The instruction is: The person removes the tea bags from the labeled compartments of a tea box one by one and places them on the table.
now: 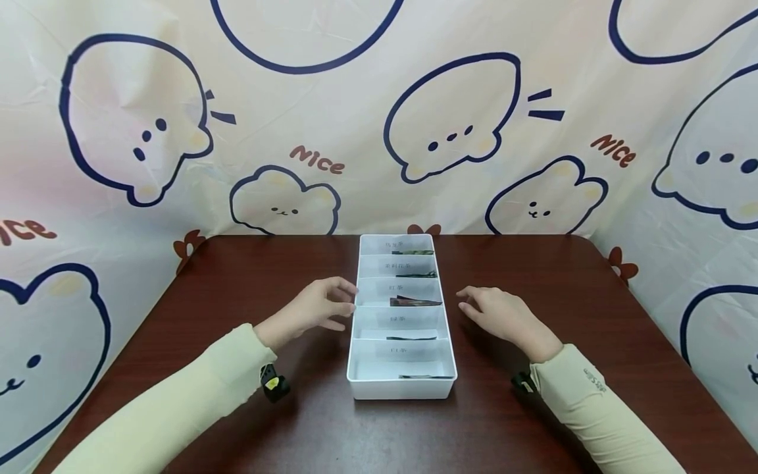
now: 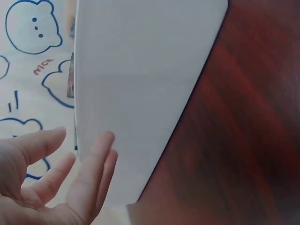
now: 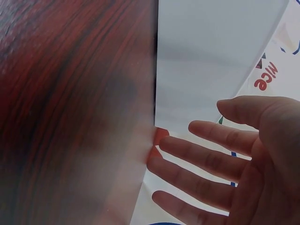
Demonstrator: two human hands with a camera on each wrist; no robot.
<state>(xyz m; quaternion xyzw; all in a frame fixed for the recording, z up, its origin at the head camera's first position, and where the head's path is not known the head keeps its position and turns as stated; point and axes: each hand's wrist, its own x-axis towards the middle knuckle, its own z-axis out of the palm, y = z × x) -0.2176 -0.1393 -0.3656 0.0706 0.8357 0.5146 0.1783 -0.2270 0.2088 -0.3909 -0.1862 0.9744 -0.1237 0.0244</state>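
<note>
A long white divided box (image 1: 403, 390) stands on the dark wooden table, its several labelled compartments in a row running away from me. A flat packet lies in each; the brownish-red packet (image 1: 414, 301) in the middle one shows most. My left hand (image 1: 316, 304) is at the box's left side, fingers loosely bent, fingertips right at the rim. In the left wrist view its fingers (image 2: 93, 173) overlap the box's outer wall. My right hand (image 1: 500, 313) is held a little right of the box, empty, and its fingers (image 3: 206, 152) are spread in the right wrist view.
The dark wooden table (image 1: 237, 276) stretches to both sides of the box. A pale curtain (image 1: 367, 118) with cartoon animals and the word "Nice" hangs behind and beside it. Dark wrist cameras (image 1: 274, 384) sit by both sleeves.
</note>
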